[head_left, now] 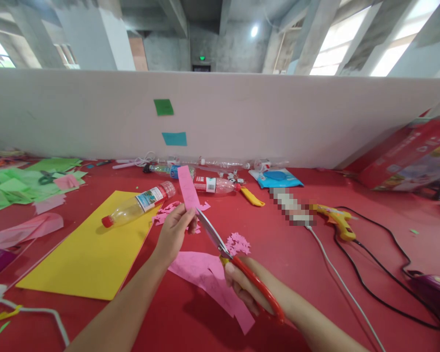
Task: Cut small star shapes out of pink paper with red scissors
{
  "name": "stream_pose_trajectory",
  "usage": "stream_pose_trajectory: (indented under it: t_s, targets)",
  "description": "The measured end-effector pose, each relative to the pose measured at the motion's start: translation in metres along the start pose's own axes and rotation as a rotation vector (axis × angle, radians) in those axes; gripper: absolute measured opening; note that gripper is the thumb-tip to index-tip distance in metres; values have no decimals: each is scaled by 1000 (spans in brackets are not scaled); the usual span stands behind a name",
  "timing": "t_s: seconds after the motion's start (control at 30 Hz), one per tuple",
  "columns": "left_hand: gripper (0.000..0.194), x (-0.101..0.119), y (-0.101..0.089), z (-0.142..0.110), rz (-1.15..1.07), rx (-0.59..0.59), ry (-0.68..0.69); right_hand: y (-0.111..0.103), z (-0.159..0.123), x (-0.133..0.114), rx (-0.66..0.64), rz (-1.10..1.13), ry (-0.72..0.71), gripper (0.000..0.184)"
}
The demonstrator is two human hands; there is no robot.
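A strip of pink paper stands upright, pinched at its lower end by my left hand. My right hand is closed around the red handle of a pair of scissors. The scissors' tips meet the strip's lower right edge, close to my left fingers. Below both hands lies a larger curved piece of pink paper. One heap of small pink cut pieces sits behind the scissors; more pink scraps lie behind my left hand, partly hidden by it.
A clear bottle lies on a yellow sheet at the left. Green paper covers the far left. On the right are a yellow glue gun with a black cord and a white cable. A white partition borders the red table.
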State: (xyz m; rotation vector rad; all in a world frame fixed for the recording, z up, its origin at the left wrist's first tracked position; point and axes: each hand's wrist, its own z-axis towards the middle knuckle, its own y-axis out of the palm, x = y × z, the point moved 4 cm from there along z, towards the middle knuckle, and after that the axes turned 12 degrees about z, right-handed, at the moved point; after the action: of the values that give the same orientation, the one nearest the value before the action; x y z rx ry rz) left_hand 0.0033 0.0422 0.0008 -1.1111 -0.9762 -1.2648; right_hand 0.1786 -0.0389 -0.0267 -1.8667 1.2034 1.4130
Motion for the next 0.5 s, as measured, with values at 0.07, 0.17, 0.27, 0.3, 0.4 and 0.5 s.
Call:
stream_pose_trajectory:
  t_s: [0.07, 0.17, 0.27, 0.3, 0.4, 0.5]
  targets:
    - [26, 1, 0, 0, -2, 1, 0, 0, 1, 0, 0, 10, 5, 39]
    - [26, 1, 0, 0, -25, -5, -10, 0, 2, -1, 31, 16, 31, 39]
    - [26, 0, 0, 0, -78, -4, -32, 1, 3, -3, 82, -12, 26, 39]
    - [25, -1, 1, 0, -99, 0, -43, 2, 3, -4, 93, -18, 21, 39]
    - [23, -3, 1, 0, -141, 8, -62, 3, 2, -6, 100, -29, 2, 38]
    - [24, -2, -1, 0, -116, 7, -36, 4, 1, -7, 87, -53, -36, 38]
